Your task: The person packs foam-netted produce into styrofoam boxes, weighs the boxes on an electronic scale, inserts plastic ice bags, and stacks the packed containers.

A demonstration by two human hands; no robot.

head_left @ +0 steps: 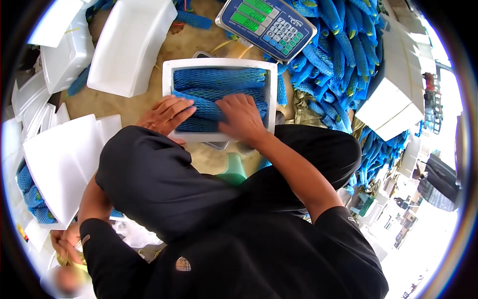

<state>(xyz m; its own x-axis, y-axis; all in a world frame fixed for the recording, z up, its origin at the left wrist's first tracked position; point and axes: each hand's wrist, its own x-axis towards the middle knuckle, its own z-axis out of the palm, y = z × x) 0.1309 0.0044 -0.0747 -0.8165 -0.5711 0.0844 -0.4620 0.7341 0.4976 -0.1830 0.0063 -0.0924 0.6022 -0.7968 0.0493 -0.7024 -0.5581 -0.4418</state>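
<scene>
A white foam box point(271, 94) sits in front of me, holding several long vegetables point(219, 77) in blue net sleeves, laid side by side. My left hand point(168, 114) is at the box's left wall, fingers bent over the rim and reaching the end of an upper vegetable, thumb low outside the wall. On top of the netted vegetables rests my right hand point(242, 118), its fingers curled down on one of them and slightly blurred. Part of the box's contents is hidden under my hands.
Behind the box is a digital scale display point(266, 27) with lit green readouts. A large pile of blue-netted vegetables point(343, 55) lies at right, beside a closed foam box point(393, 94). An open foam box point(132, 47) and white lids point(59, 164) are at left. Another person's hand point(67, 244) shows lower left.
</scene>
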